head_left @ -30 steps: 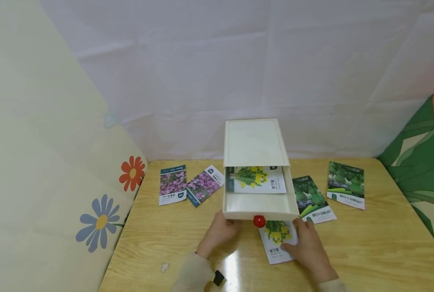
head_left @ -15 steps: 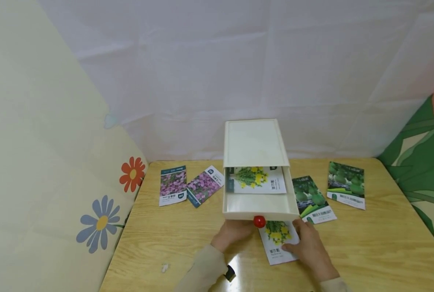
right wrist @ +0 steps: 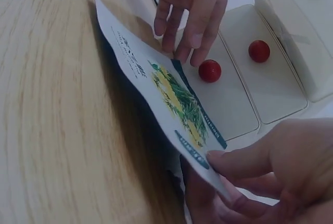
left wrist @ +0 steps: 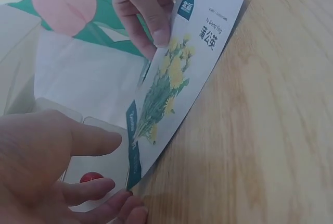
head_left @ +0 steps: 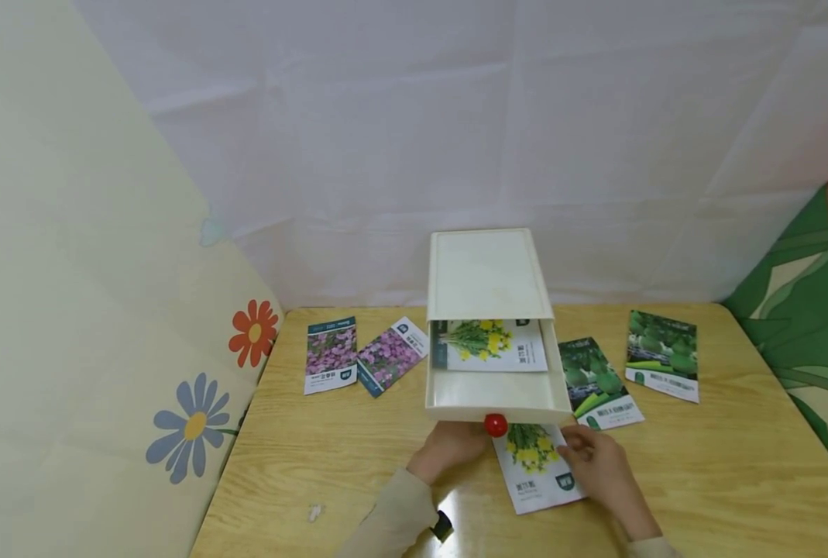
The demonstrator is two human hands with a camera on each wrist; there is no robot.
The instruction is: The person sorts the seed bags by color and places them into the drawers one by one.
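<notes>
A white seed packet with yellow dandelions (head_left: 530, 467) tilts up off the table in front of a white drawer cabinet (head_left: 486, 271). My right hand (head_left: 600, 469) pinches its right edge between thumb and fingers; the right wrist view shows the thumb on the printed face. At the packet's dark green end, my left hand (left wrist: 57, 166) has its fingers and thumb spread apart, close to the edge; I cannot tell if it touches. In the pulled-out top drawer (head_left: 490, 391) with a red knob (head_left: 496, 425) lies another dandelion packet (head_left: 493, 345).
Two pink-flower packets (head_left: 331, 353) (head_left: 391, 356) lie left of the cabinet. Two green packets (head_left: 595, 380) (head_left: 662, 353) lie to its right. Lower drawers with red knobs (right wrist: 259, 51) are closed. A white cloth (head_left: 386, 155) hangs behind the table.
My left hand has moved right, under the drawer front towards the packet. My right hand has shifted slightly right and now pinches the packet's edge, uncovering its green logo.
</notes>
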